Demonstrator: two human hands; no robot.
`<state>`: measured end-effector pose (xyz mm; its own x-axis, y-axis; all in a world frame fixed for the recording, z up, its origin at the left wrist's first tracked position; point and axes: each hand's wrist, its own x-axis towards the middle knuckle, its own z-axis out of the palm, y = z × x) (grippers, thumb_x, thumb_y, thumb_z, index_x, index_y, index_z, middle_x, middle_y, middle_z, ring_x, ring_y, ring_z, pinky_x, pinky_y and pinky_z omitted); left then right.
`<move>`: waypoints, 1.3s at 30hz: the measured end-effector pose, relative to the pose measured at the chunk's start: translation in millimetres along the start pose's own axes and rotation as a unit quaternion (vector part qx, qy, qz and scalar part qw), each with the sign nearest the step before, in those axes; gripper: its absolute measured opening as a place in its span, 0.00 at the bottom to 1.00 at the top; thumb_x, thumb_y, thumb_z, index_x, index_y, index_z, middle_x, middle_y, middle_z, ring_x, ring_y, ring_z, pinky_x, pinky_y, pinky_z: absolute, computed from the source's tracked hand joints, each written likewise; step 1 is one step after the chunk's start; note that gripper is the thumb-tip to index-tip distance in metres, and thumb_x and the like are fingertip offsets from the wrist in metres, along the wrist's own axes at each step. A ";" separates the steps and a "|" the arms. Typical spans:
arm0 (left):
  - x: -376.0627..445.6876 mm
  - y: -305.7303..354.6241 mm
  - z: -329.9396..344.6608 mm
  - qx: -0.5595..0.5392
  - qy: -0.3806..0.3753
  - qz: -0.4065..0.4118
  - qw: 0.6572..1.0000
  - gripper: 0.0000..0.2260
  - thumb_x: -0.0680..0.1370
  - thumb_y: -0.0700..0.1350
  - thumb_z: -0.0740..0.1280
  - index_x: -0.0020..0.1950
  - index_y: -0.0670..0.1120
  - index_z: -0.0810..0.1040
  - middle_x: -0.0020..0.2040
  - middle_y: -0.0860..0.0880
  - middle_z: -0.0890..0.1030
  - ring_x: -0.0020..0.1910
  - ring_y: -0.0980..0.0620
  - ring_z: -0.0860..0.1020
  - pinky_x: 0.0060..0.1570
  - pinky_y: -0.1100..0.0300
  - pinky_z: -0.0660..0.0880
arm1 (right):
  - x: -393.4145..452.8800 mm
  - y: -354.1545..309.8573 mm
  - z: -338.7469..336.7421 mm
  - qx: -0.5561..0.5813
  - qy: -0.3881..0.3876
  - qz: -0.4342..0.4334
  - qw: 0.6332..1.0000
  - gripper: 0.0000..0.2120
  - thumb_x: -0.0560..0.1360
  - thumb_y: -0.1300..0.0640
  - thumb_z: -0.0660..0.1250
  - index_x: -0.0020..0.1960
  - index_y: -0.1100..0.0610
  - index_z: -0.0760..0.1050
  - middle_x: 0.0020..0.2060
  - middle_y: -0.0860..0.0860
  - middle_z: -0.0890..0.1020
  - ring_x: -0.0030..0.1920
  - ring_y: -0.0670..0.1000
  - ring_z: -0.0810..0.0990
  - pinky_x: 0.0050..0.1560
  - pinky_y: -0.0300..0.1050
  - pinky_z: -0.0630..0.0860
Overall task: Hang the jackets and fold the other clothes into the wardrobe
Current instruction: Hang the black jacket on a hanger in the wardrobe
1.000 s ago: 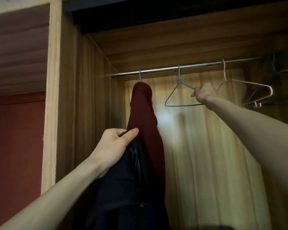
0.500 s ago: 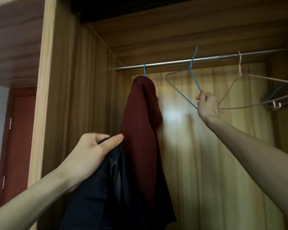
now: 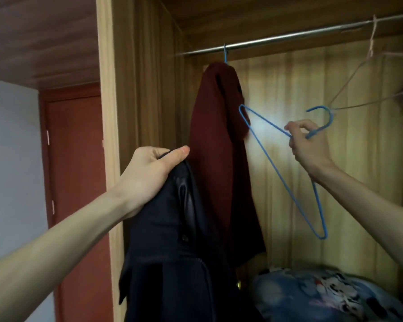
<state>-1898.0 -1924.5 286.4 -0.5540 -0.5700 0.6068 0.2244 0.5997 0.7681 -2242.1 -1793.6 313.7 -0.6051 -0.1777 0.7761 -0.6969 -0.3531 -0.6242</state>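
So the blue wire hanger (image 3: 286, 173) is off the rail (image 3: 289, 37) now, half a second back its hook was still up by the bar. Right hand (image 3: 308, 145) has it pinched at the neck just under the hook, fingers curled round the wire, arm reaching up and forward with the wrist bent back, and the hanger is tipped so one corner points down and the other pokes toward the maroon jacket (image 3: 221, 163). That one's hanging from its own blue hook at the left end of the rail. Left hand (image 3: 149, 173) is raised out in front, thumb laid flat on top, gripping the dark navy jacket (image 3: 172, 252) by its top edge, with the rest drooping straight down in front of the wardrobe side panel (image 3: 107, 112). A pale wire hanger (image 3: 358, 89) hangs from the rail off to the right, and some blue patterned fabric (image 3: 323, 296) sits at the bottom.
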 end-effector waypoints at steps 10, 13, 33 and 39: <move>-54.1 -4.3 -54.1 -0.021 -0.037 -0.015 0.999 0.22 0.79 0.59 0.72 0.28 0.50 0.77 0.30 0.47 0.78 0.28 0.52 0.76 0.30 0.62 0.73 | -145.0 -75.5 -43.1 0.188 -0.311 0.122 0.923 0.17 0.71 0.50 0.75 0.56 0.57 0.87 0.27 0.46 0.55 0.23 0.40 0.57 0.22 0.27 0.56; -73.1 -9.3 -72.7 -0.008 -0.039 -0.024 0.999 0.21 0.79 0.58 0.72 0.31 0.47 0.78 0.32 0.42 0.79 0.29 0.48 0.76 0.31 0.61 0.73 | -183.5 -87.3 -39.0 0.137 -0.414 0.169 0.884 0.22 0.67 0.45 0.82 0.55 0.59 0.87 0.24 0.44 0.58 0.21 0.42 0.57 0.24 0.26 0.59; -205.9 -5.3 -141.3 0.319 0.000 0.016 0.948 0.26 0.84 0.53 0.66 0.31 0.44 0.61 0.26 0.55 0.62 0.27 0.54 0.60 0.30 0.59 0.61 | -338.3 -170.7 68.8 0.077 -0.546 0.212 0.807 0.09 0.80 0.54 0.70 0.56 0.53 0.87 0.25 0.45 0.59 0.24 0.44 0.55 0.22 0.32 0.54; -235.3 -10.5 -121.4 0.443 0.053 0.092 0.890 0.25 0.84 0.54 0.64 0.30 0.50 0.59 0.23 0.53 0.63 0.25 0.50 0.62 0.28 0.58 0.56 | -394.5 -192.6 111.3 0.132 -0.532 0.260 0.795 0.07 0.80 0.58 0.71 0.52 0.54 0.88 0.25 0.45 0.64 0.24 0.43 0.59 0.21 0.34 0.56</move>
<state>-1672.7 -1864.9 160.4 -0.4841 -0.4381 0.7574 -0.4436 0.8690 0.2192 -1826.3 -1757.7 137.7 -0.0194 -0.9894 0.1438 -0.2697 -0.1333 -0.9537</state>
